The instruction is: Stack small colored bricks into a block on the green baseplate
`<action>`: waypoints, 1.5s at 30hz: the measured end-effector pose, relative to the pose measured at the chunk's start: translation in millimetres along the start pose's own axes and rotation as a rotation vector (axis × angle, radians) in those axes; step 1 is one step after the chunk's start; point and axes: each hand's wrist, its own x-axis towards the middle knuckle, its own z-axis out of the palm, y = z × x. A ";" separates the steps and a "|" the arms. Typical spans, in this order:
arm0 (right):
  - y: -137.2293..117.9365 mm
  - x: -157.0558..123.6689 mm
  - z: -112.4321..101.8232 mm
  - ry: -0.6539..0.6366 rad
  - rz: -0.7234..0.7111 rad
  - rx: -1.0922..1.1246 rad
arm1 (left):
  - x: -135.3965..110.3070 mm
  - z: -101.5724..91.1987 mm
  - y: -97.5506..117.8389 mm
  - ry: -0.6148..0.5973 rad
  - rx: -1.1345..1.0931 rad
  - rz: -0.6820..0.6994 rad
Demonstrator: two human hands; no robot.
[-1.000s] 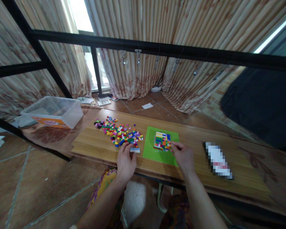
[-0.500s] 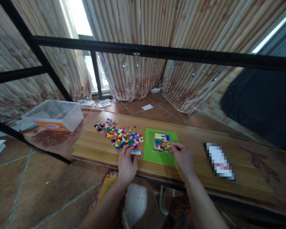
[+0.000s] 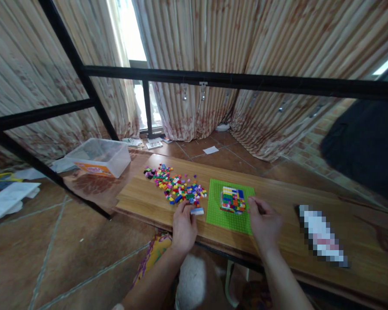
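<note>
On the green baseplate stands a low block of many-coloured toy bricks, with white, yellow, green, orange and blue on top. My right hand is at its right side, slightly apart from it, thumb and fingers pinched together. Whatever may be between those fingertips is too small to make out. To the left of the plate, my left hand is closed with its thumb and fingertips on a small white-and-blue oblong block. Just beyond that hand a pile of loose toy bricks spreads over the wooden table.
A clear plastic box with an orange label sits past the table's left end. On the right of the wooden table lies a blurred-out flat object. A black metal rail crosses in front of the curtains.
The view has shifted left, so everything appears further right. My right hand has drawn slightly away from the brick block's right side. My left hand keeps the white-and-blue block.
</note>
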 end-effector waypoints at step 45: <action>-32.4 -51.6 50.5 -0.764 0.253 0.438 | -4.6 0.1 4.8 -0.297 -0.654 -0.252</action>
